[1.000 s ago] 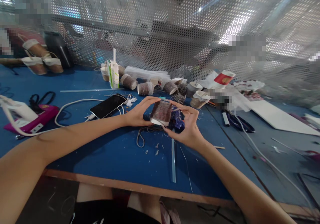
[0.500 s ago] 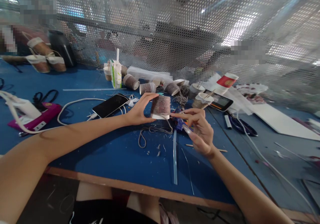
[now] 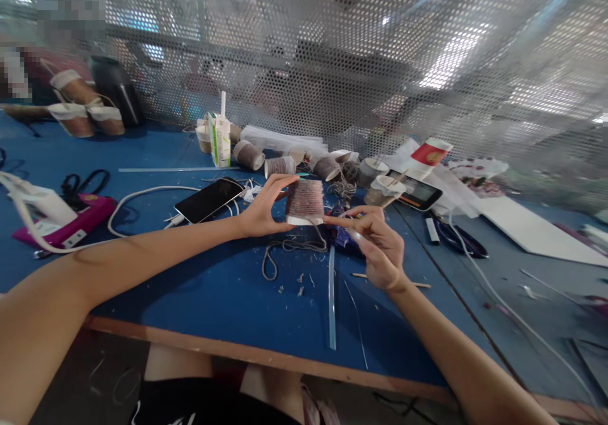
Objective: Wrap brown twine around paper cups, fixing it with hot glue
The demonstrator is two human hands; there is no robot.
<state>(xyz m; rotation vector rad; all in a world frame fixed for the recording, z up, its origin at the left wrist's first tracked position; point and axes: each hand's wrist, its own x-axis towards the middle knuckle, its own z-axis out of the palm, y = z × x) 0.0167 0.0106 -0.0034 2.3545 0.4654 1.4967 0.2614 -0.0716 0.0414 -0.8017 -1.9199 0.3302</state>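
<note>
My left hand (image 3: 264, 208) holds a small paper cup wrapped in brown twine (image 3: 304, 202) above the blue table (image 3: 218, 285), thumb and fingers pinching its left side. My right hand (image 3: 377, 244) is just right of the cup, fingers curled around a clear glue stick, its fingertips close to the cup's lower rim. A loose length of twine (image 3: 285, 251) trails from the cup down onto the table. A blue object (image 3: 342, 234) lies on the table behind my right hand.
Several twine-wrapped cups (image 3: 280, 166) lie at the back by a milk carton (image 3: 220, 139). A phone (image 3: 208, 200) with a white cable lies left. A clear glue stick (image 3: 331, 298) rests in front. Scissors (image 3: 458, 238), a red cup (image 3: 430, 153) and a mesh screen (image 3: 332, 57) stand beyond.
My right hand has let go of the cup and dropped to its right, now curled around a glue stick. My left hand alone holds the cup, turned more upright.
</note>
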